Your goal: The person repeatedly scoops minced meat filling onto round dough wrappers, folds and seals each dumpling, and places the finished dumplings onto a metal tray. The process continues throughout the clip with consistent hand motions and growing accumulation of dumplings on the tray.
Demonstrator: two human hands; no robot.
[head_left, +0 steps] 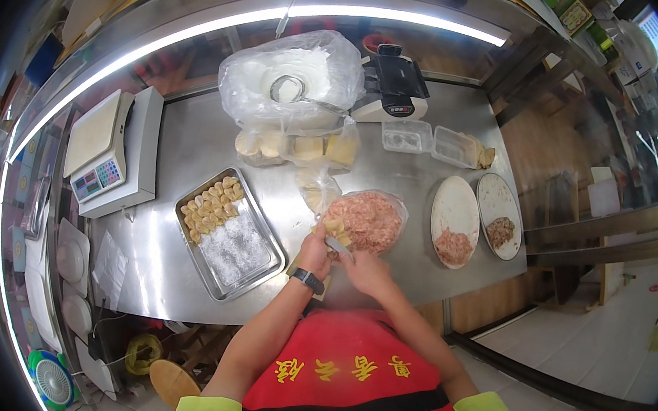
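Looks like wrapper-filling: left fingers (pixel 316 243) hold a thin pale-yellow wrapper (pixel 336 227), right fingers (pixel 349 260) grip a flat grey tool (pixel 335 244) near pink mince (pixel 371 218); next calls for steadiness.

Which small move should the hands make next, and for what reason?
Probably the right hand should use its flat tool to put minced meat on the pale wrapper the left hand seems to hold: tool, wrapper and meat are close together, and the tray has room beside its dumplings.

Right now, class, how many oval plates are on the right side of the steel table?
2: the left plate, nearer the large meat mound, and the right plate, close beside it. None seems hidden.
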